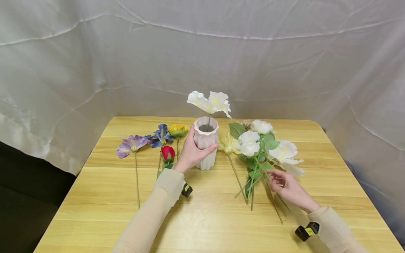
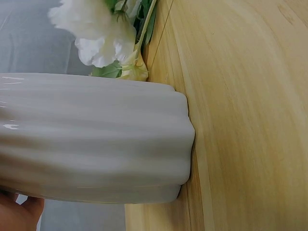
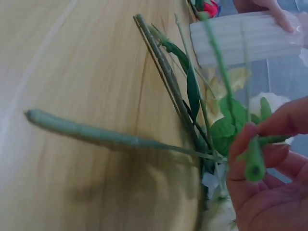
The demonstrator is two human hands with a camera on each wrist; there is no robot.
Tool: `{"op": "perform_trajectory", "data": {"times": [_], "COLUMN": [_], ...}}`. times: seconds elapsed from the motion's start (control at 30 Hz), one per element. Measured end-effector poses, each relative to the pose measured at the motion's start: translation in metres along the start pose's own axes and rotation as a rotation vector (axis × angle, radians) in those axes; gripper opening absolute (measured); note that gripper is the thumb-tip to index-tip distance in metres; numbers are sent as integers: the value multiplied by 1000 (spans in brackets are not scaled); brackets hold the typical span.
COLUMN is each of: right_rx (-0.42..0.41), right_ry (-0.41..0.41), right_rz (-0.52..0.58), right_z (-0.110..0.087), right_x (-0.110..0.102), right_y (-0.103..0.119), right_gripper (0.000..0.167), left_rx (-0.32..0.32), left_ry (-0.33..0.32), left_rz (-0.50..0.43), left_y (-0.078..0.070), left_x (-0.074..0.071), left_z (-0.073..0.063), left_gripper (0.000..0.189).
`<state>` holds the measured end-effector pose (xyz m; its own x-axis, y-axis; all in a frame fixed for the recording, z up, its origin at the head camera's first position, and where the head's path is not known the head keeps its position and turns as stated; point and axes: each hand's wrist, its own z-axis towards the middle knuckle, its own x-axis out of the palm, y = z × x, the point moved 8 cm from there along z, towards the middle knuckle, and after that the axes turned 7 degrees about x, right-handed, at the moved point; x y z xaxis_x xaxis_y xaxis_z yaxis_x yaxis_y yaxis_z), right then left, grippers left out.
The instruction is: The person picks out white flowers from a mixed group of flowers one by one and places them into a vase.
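Note:
My left hand (image 1: 191, 153) grips a white ribbed vase (image 1: 207, 163) round its side, and the vase stands upright on the table. A white flower with wide ruffled petals (image 1: 210, 102) rises from its mouth on a thin stem. To the right, my right hand (image 1: 290, 190) is among the stems of a loose pile of flowers. Its thumb and finger pinch a green flower stem (image 3: 255, 166), the cut end of which points at the right wrist camera. Which bloom that stem bears cannot be told. White roses (image 1: 249, 143) and another ruffled white flower (image 1: 283, 151) lie right beside this hand.
Left of the vase lie a purple flower (image 1: 134, 143), a blue flower (image 1: 162, 134), a yellow flower (image 1: 178, 130) and a red rose (image 1: 167, 153). A pale yellow flower (image 1: 228, 144) lies close on its right. Grey cloth (image 1: 202, 59) hangs behind the wooden table (image 1: 202, 218).

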<state>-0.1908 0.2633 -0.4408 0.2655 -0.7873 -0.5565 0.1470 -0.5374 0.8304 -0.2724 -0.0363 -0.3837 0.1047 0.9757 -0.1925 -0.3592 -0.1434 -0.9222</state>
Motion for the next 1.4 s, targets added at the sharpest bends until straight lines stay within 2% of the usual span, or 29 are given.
{"op": "perform_trajectory", "data": {"times": [0.13, 0.27, 0.37, 0.43, 0.5, 0.6, 0.7, 0.93, 1.13, 1.27, 1.4], "right_rx": [-114, -219, -293, -320, -329, -311, -249, -62, 48, 99, 125], "right_ry": [-169, -313, -370, -385, -383, -372, -352, -226, -38, 49, 196], "right_rz": [-177, -432, -591, -654, -695, -694, -632, -357, -69, 102, 380], "right_z": [-1, -6, -9, -10, -11, -11, -9, -2, 2, 3, 3], "right_x": [-9, -16, -16, -16, -16, -17, -20, -24, -15, -8, 3], "right_y": [15, 34, 46, 51, 54, 57, 55, 37, 23, 17, 17], "right_gripper": [45, 47, 50, 52, 52, 47, 39, 31, 50, 57, 57], "left_rx": [-4, -9, -13, -17, -17, -10, 9, 46, 48, 52, 55], "left_ry": [6, 10, 13, 15, 15, 8, -1, -3, -3, -1, -2], "left_rz": [-5, -8, -7, -5, -4, -2, 10, 15, 7, -6, 0], "left_y": [1, 0, 0, 1, 7, 18, 28, 29, 27, 26, 27], "left_x": [0, 0, 0, 1, 1, 2, 1, 0, 0, 0, 1], "left_z": [0, 0, 0, 0, 1, 4, 6, 7, 7, 6, 7], "left_gripper": [89, 89, 89, 89, 89, 90, 91, 90, 91, 92, 93]}}
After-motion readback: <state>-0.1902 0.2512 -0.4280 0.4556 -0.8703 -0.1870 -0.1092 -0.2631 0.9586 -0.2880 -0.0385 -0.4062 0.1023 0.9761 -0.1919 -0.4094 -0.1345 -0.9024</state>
